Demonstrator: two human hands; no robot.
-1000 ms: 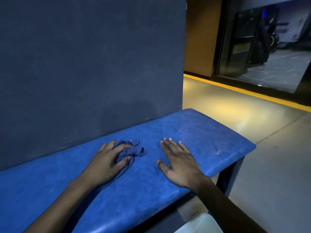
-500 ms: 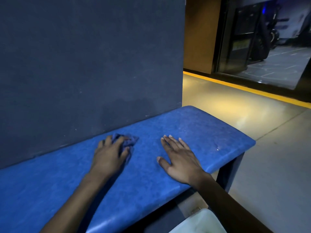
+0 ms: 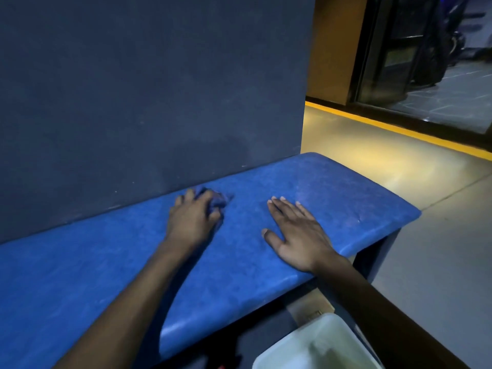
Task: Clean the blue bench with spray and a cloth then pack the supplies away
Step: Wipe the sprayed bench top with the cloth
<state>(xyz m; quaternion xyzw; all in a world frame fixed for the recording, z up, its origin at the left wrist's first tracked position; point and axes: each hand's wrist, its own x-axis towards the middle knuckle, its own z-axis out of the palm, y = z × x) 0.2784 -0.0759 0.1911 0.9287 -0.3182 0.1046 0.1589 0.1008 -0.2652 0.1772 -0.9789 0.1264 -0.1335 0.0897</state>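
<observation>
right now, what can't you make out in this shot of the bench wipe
All from the head view:
- Cloth: mostly covered by the left hand; its size and folds are hidden.
- White container: cut off by the bottom edge; contents unclear.
- Spray bottle: not in view.
- Blue bench: left end runs off frame; dim light hides whether it is wet.
- Right hand: flat on the seat, palm side hidden.

I am seeing both bare forearms reaching forward from the lower edge of the view. My left hand (image 3: 194,219) is lying palm down with its fingers curling closed around a bunched cloth (image 3: 217,199). My right hand (image 3: 295,233) is resting flat, palm down, fingers spread, thumb angling inward toward the left.
</observation>
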